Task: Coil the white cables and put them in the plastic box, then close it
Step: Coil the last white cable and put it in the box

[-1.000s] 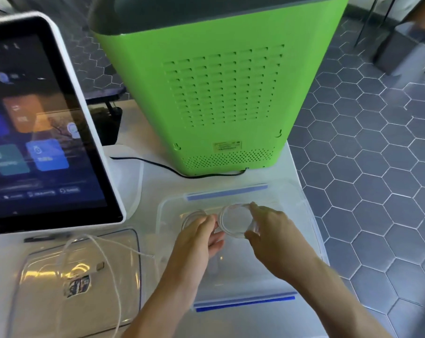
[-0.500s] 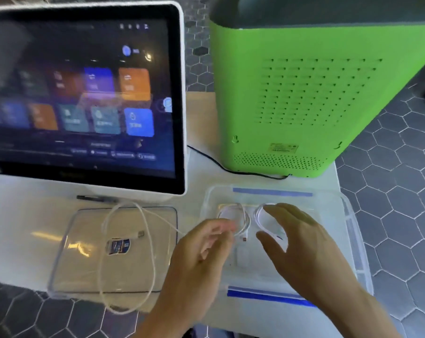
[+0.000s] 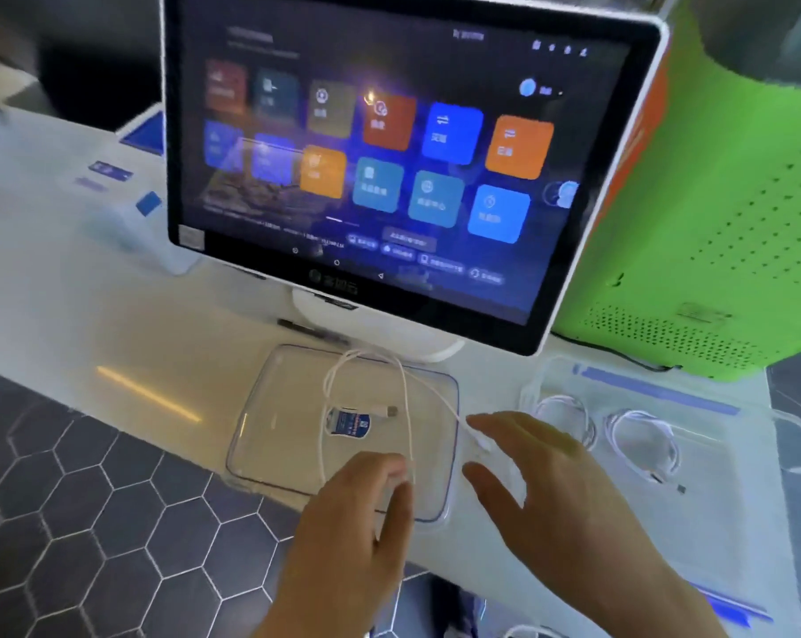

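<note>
In the head view two coiled white cables (image 3: 637,437) already lie in the open plastic box (image 3: 757,453) at the worktop's right end, while a loose white cable (image 3: 405,407) sprawls over the clear lid (image 3: 269,435) near the front edge, with the left hand (image 3: 366,513) and right hand (image 3: 536,472) spread above it, gripping nothing, so coiling it, boxing it and closing remain.

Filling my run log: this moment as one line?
coiled cables in box | loose cable on lid | left hand, right hand open

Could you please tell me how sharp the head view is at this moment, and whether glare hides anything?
The head view is motion-blurred throughout: screen icons are smeared and unreadable, both hands soft-edged. Glare streaks the counter and washes over the clear lid; the loose cable still shows. Wide-angle distortion bends the green machine.
</note>
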